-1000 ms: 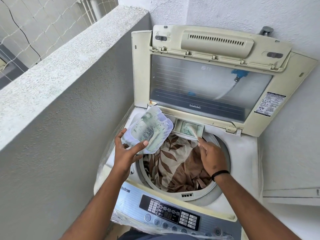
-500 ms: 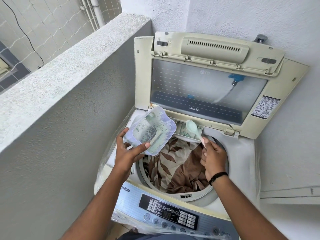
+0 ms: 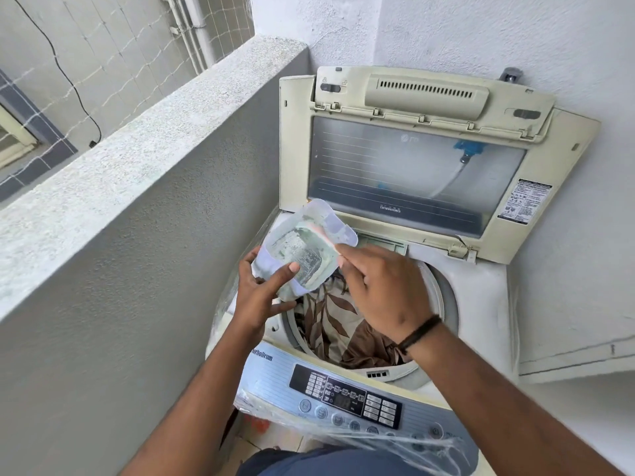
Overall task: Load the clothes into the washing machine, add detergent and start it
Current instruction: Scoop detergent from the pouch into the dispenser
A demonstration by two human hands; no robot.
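Observation:
A top-loading washing machine stands with its lid raised. Brown leaf-patterned clothes fill the drum. My left hand grips a clear plastic detergent container, tilted over the drum's left rim. My right hand pinches a pale green scoop whose bowl sits inside the container; the handle is hidden by my fingers. The open detergent drawer lies just behind my right hand.
The control panel with buttons runs along the machine's front edge, partly under clear plastic wrap. A grey parapet wall stands close on the left. White walls close in behind and on the right.
My right hand has carried the scoop from the detergent drawer leftward into the container. My left hand has kept the container in about the same place.

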